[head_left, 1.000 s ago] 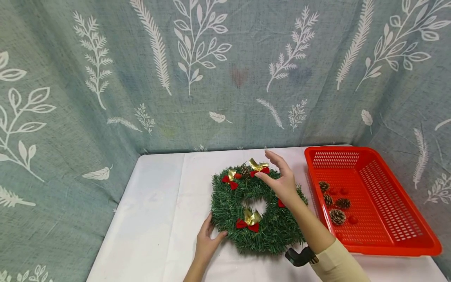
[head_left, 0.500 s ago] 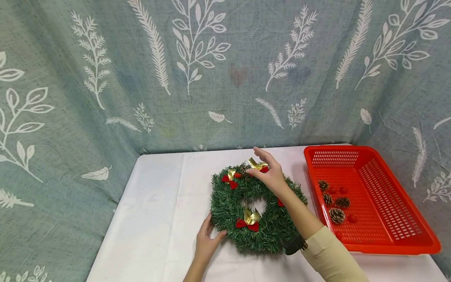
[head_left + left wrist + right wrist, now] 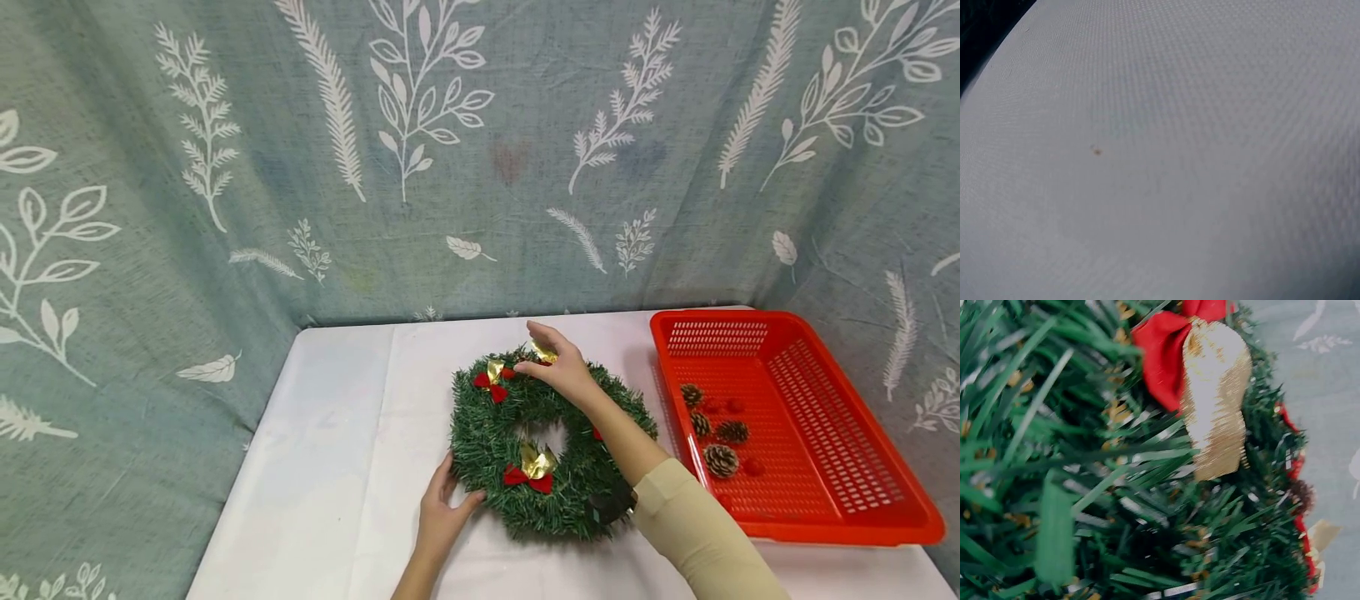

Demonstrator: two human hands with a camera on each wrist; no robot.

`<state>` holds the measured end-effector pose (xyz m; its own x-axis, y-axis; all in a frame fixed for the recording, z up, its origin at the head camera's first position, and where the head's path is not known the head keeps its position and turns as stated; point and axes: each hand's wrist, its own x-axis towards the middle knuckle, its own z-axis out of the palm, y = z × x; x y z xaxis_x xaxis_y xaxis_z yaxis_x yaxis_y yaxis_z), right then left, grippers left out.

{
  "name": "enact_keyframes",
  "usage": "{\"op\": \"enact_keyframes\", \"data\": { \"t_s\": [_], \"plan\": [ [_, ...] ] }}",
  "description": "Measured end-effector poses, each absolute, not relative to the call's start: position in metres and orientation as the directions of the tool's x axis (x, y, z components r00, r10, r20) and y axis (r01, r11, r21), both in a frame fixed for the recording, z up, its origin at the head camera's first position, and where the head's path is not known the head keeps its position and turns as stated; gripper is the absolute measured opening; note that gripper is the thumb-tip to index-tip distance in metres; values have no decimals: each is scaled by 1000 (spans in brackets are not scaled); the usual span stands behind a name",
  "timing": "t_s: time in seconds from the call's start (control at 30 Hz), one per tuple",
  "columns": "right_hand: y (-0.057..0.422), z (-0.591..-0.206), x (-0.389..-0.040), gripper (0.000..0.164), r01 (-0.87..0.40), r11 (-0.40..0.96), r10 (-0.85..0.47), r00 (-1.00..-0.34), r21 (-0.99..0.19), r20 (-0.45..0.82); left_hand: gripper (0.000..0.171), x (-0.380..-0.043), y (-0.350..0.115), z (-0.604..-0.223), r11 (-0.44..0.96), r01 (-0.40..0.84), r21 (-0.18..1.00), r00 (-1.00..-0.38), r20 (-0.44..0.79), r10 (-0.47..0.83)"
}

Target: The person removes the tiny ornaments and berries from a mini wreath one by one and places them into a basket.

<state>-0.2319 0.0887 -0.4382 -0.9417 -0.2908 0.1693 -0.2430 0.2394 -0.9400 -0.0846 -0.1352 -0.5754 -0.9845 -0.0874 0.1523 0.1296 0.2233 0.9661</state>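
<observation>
A green wreath [image 3: 487, 450] with red bows and gold ribbons lies on the white table. At its lower left edge is my left hand [image 3: 441, 517], fingers along the side and thumb extended to the near rim. My right hand [image 3: 562, 371] is over the far part of the wreath, thumb and fingers apart with nothing between them. It partly covers the far gold ribbon [image 3: 545, 353]. Beside it, to the left, are a red berry [image 3: 507, 373] and a red bow [image 3: 491, 387]. In the right wrist view, a gold ribbon [image 3: 1217, 400] with a red bow fills the upper middle.
A red plastic basket [image 3: 810, 417] stands on the right, holding several pine cones [image 3: 721, 460] and red balls [image 3: 753, 467]. A patterned grey-green curtain [image 3: 465, 208] rises behind the table [image 3: 322, 450]. In the left wrist view there is mostly white cloth [image 3: 1166, 187].
My right hand has moved left across the far side of the wreath, from the far gold ribbon towards the berry and left bow. The left hand and wreath have kept their place.
</observation>
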Motion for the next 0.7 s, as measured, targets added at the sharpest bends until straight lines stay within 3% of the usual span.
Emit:
{"op": "enact_keyframes", "data": {
  "t_s": [0.2,0.7],
  "plan": [
    [92,-483,-255,74,-195,262,-299,-947,-945,113,80,-88,-137,-588,223,105,969,-987,129,-94],
    [89,-504,-267,80,-160,420,-362,-932,-893,-3,76,-81,-134,-557,227,114,967,-987,136,-84]
  ]
}}
